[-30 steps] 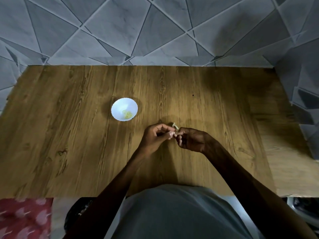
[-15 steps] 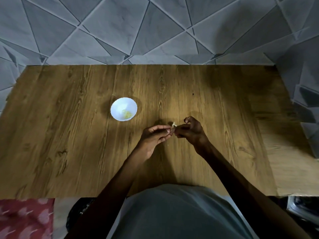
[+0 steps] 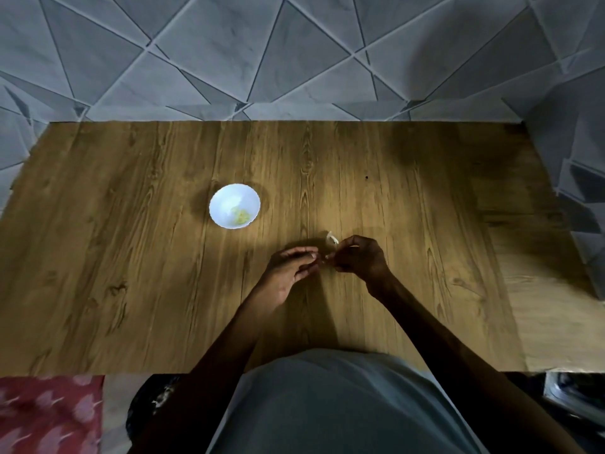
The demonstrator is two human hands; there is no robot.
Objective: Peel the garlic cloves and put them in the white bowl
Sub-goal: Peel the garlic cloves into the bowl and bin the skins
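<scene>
partway through, by the look of things, not finished. in the white bowl (image 3: 218, 194), a small heap of pale yellow bits (image 3: 241, 218) low on the near right side, likely cloves already peeled, though too small to count. otherwise bare white inside, upright on the wooden counter (image 3: 131, 257), up and to the left of the hands, near but apart from them. hands brought together over the counter, fingertips meeting: left hand (image 3: 291, 268) with fingers fairly straight and thumb closing in a pinch, right hand (image 3: 360, 257) curled and pinching from the other side. between them, presumably the garlic clove (image 3: 322, 262), mostly hidden by fingertips — impossible to tell how much skin is on it. just beyond the right fingertips, a pale scrap of peel (image 3: 331, 239); lying on the counter or held, cannot tell. peeling judged to be under way. left to do: strip this clove, carry it across to the bowl, drop it in. no further cloves in sight — number to go unknown.
</scene>
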